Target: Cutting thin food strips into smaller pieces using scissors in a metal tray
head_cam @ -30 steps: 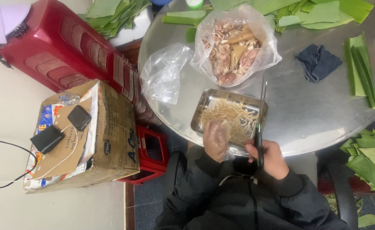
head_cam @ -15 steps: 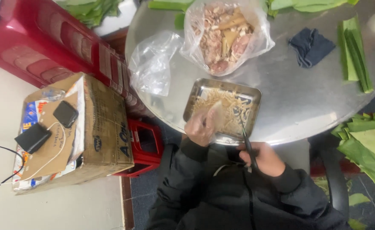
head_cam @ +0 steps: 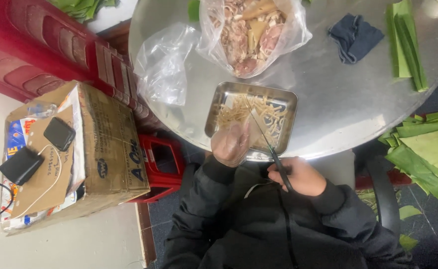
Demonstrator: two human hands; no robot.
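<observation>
Two hands were busy over the metal tray (head_cam: pixel 288 102) near the edge of the round steel counter (head_cam: pixel 348 114): the left hand (head_cam: pixel 230 144), in a clear plastic glove, had its fingers pinched around something pale at the tray's near rim, though I couldn't tell exactly what. The right hand (head_cam: pixel 298 175) had its fingers closed through the handles of black scissors (head_cam: pixel 268 144), blades angled over the pale strips (head_cam: pixel 259 112) piled in the tray. Looked like mid-snipping to me, so the next cut probably needed the piece held steady with the gloved fingertips kept away from the blades.

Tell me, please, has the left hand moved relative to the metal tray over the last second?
No: the left hand sits at the near-left edge of the metal tray, as before; only the camera shifted.
</observation>
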